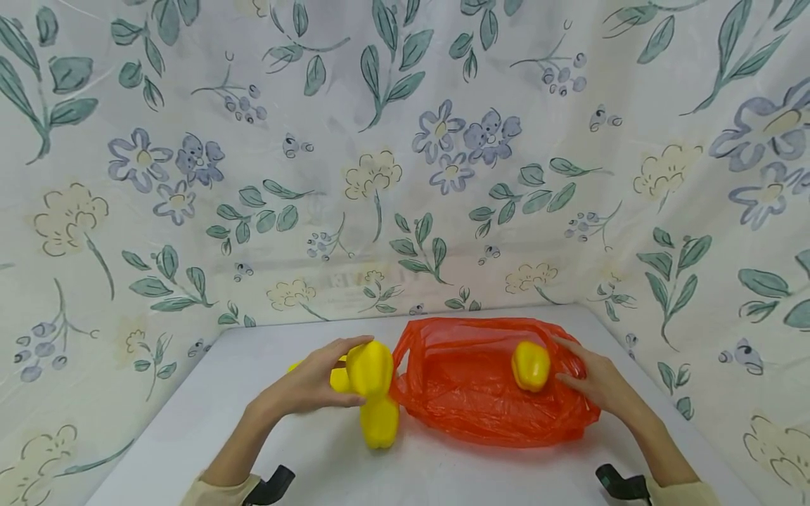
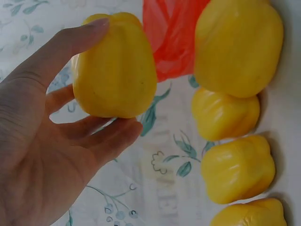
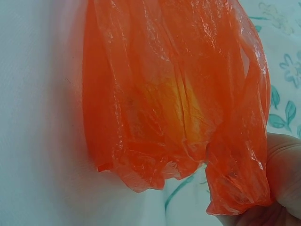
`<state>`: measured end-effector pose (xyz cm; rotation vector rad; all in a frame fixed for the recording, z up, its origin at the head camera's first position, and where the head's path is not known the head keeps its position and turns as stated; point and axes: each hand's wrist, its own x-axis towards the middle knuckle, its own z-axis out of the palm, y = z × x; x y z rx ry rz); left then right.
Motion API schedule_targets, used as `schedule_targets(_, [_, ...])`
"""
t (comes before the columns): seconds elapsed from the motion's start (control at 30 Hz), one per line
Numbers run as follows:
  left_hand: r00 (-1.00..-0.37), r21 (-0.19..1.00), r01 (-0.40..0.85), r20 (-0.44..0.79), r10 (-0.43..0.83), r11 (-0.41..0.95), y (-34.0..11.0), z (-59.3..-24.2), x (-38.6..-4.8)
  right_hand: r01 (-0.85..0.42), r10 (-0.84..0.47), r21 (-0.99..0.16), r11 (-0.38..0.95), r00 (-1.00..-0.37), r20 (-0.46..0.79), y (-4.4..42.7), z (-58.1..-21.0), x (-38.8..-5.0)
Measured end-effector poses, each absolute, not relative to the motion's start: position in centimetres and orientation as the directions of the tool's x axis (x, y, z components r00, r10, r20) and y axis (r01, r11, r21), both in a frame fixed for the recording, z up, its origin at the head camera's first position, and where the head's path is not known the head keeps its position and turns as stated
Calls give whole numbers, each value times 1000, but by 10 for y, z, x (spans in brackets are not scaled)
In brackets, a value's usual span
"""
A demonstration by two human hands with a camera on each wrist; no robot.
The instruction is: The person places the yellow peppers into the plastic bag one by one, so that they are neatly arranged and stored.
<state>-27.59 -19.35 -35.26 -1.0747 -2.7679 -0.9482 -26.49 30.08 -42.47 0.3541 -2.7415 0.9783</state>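
My left hand (image 1: 316, 376) holds a yellow bell pepper (image 2: 115, 66) between thumb and fingers, raised over the table left of the red plastic bag (image 1: 455, 414). Another yellow pepper (image 1: 380, 425) stands just below it in the head view. My right hand (image 1: 598, 379) is at the bag's right end and pinches its film, as the right wrist view shows. A yellow pepper (image 1: 531, 365) sits in the bag near those fingers; through the film (image 3: 183, 113) it shows only as a yellow patch.
More yellow peppers (image 2: 237, 169) stand in a row on the white table (image 1: 253, 365), partly behind my left hand in the head view. A floral-patterned curtain (image 1: 329, 211) hangs behind the table and at its sides.
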Motion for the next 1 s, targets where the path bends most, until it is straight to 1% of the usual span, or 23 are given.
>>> schedule_targets(0.3, [-745, 576, 623, 228, 627, 530, -167, -348, -284, -314, -167, -599, 736, -943, 289, 301, -424, -265])
schedule_targets(0.4, [-735, 568, 632, 221, 642, 528, -156, -347, -288, -310, -164, -599, 738, -944, 286, 301, -425, -265])
schedule_targets(0.63, [-688, 553, 668, 203, 697, 498, -129, -344, -297, -305, -157, -588, 749, -944, 289, 302, -424, -266])
schedule_targets(0.87, [-660, 521, 692, 175, 731, 500, -105, -346, -306, -290, -151, -585, 757, -949, 276, 301, -422, -265])
schedule_targets(1.0, [-658, 512, 691, 153, 737, 510, -93, -348, -311, -287, -149, -585, 759, -950, 274, 300, -422, -265])
